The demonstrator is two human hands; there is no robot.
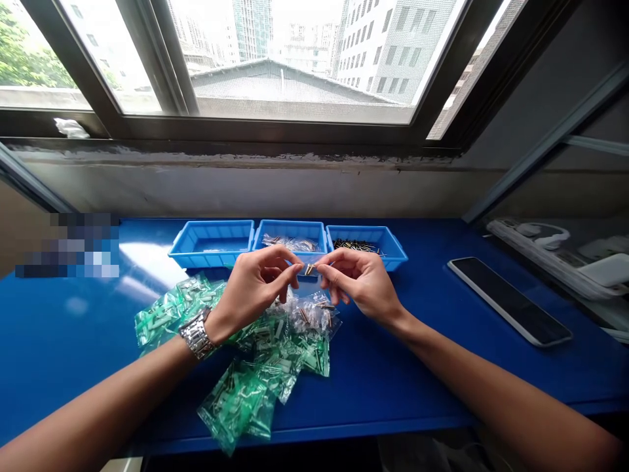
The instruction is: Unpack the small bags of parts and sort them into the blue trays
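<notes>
Screw-like brass-coloured pieces [309,269] between two hands — work seemingly partway

Held up just in front of the middle tray [292,228], above a pile of packets, at the fingertips of both hands. Too small to make out fully: perhaps wrapped in clear film, perhaps bare. Pinched on one side by the left hand [260,275], thumb brought against forefinger, other fingers loosely curled. Pinched on the other by the right hand [361,278], likewise closed at the tips, lower fingers bent and relaxed.

Judging by the spread, well under way but not finished. Already bagged: green-tinted packets [289,370], filled with pale plug-like bits and metal ones, overlapping on the blue table [393,393]. Also bagged: clear packets [312,314] with similar metal contents, heaped against the green, plus small clear packets [289,244] in the middle tray. Still loose: dark and brass-coloured pins [358,247] in the right tray [361,233] — probably stock left to deal with. In the left tray [216,231], only a trace of something pale near the bottom, not readable. No count possible, given the overlap and the cover of the left hand and wristwatch [196,334]. Well apart, at the right: a smartphone [511,301], lying dark-screened.
</notes>
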